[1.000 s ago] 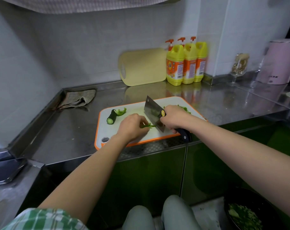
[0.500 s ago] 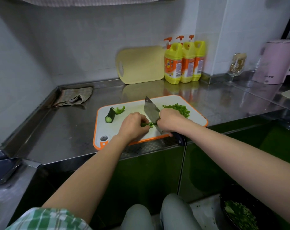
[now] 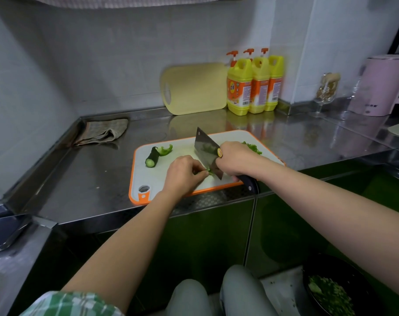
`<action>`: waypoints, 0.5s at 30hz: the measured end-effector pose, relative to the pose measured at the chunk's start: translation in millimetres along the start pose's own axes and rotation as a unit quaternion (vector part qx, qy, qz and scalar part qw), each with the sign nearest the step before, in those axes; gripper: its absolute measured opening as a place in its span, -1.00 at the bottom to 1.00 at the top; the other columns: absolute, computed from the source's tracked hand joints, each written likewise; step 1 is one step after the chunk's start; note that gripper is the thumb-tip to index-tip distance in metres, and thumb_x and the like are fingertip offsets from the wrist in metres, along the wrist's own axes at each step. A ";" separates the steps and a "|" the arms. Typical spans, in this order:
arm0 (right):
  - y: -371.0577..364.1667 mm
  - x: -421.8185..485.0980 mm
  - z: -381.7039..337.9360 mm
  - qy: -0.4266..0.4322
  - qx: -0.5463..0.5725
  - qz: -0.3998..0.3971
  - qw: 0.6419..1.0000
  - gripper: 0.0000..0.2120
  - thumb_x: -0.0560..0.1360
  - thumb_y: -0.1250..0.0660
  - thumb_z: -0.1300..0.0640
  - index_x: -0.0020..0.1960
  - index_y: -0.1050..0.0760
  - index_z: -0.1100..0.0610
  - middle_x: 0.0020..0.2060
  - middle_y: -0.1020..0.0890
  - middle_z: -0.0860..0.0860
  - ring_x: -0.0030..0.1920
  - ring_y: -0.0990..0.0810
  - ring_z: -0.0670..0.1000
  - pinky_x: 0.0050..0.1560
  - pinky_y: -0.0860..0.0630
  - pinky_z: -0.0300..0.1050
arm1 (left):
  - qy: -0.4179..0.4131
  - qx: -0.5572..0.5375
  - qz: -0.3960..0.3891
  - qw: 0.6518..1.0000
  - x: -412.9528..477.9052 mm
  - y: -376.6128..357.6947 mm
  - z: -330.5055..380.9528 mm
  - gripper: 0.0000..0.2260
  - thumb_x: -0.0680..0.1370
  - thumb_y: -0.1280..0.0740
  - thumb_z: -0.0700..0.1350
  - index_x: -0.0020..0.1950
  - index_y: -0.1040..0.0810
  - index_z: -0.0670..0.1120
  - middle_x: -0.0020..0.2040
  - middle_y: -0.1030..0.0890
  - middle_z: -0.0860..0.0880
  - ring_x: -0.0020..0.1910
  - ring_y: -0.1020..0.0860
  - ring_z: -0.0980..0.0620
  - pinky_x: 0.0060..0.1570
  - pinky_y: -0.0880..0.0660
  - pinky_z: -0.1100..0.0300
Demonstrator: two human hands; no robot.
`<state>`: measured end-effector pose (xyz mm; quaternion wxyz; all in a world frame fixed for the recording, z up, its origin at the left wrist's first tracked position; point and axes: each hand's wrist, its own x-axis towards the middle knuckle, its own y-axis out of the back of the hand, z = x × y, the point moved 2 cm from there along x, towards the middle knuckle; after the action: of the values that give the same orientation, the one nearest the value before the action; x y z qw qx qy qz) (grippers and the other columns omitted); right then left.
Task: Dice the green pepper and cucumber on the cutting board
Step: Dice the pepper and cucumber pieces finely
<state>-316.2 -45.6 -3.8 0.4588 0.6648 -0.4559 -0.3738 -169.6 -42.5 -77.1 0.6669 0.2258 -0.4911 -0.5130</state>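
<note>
A white cutting board with an orange rim lies on the steel counter. My left hand pins a thin strip of green pepper under curled fingers. My right hand grips the cleaver, whose blade stands on the board against my left knuckles, on the strip. A short dark cucumber piece and a curled pepper piece lie at the board's far left. Diced pepper is piled behind my right hand, partly hidden.
A yellow board leans on the wall beside three yellow detergent bottles. A folded cloth lies at the back left. A glass and pink kettle stand right. A dark bowl of chopped greens sits low right.
The cleaver has kept chopping, rising and coming down on the strip. The strip shows shorter beyond my left fingers, which have stayed in place on it. The view shifted slightly.
</note>
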 end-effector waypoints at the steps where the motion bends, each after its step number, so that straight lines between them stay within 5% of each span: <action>1: -1.3 -0.2 -1.8 0.001 -0.020 -0.007 1.000 -0.90 0.50 -0.21 0.28 -0.09 -0.50 0.27 -0.52 -0.53 0.10 -0.51 -0.51 0.02 -0.48 -0.43 -0.23 | 0.000 -0.001 0.000 1.000 -0.4 0.6 0.8 -0.86 0.47 -0.46 0.01 -0.11 -0.73 -0.04 -0.15 -0.65 -0.02 -0.13 -0.56 -0.01 -0.14 -0.48 0.12; 7: -9.5 4.9 -2.2 -0.006 -0.037 -0.015 0.999 -0.85 0.54 -0.23 0.24 -0.20 -0.40 0.22 -0.39 -0.54 0.09 -0.45 -0.53 0.03 -0.41 -0.46 -0.18 | 0.003 -0.020 0.006 1.000 -1.4 -1.1 -0.6 -0.89 0.46 -0.48 -0.02 -0.10 -0.74 -0.02 -0.14 -0.65 -0.01 -0.11 -0.55 -0.02 -0.12 -0.49 0.07; 12: -19.3 11.1 -5.7 -0.016 -0.018 0.013 1.000 -0.96 0.52 -0.28 0.22 -0.07 -0.45 0.21 -0.10 -0.55 0.13 -0.08 -0.57 0.17 -0.18 -0.47 -0.09 | 0.003 -0.029 0.010 1.000 -2.7 -2.0 -1.5 -0.90 0.45 -0.49 -0.02 -0.10 -0.74 -0.02 -0.16 -0.63 -0.03 -0.13 -0.55 -0.04 -0.12 -0.50 0.03; 15: -18.6 13.4 -4.1 -0.017 0.011 0.017 1.000 -0.93 0.54 -0.24 0.24 -0.01 -0.45 0.22 -0.21 -0.57 0.12 -0.34 -0.60 0.10 -0.33 -0.49 -0.12 | 0.007 -0.030 0.012 0.999 -4.4 -1.9 -1.1 -0.89 0.46 -0.48 -0.02 -0.09 -0.74 -0.03 -0.15 -0.63 -0.03 -0.12 -0.55 -0.03 -0.10 -0.50 0.03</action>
<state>-303.4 -54.2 -21.3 0.4495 0.6555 -0.4792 -0.3723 -169.5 -39.4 -80.9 0.6827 0.2040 -0.4734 -0.5179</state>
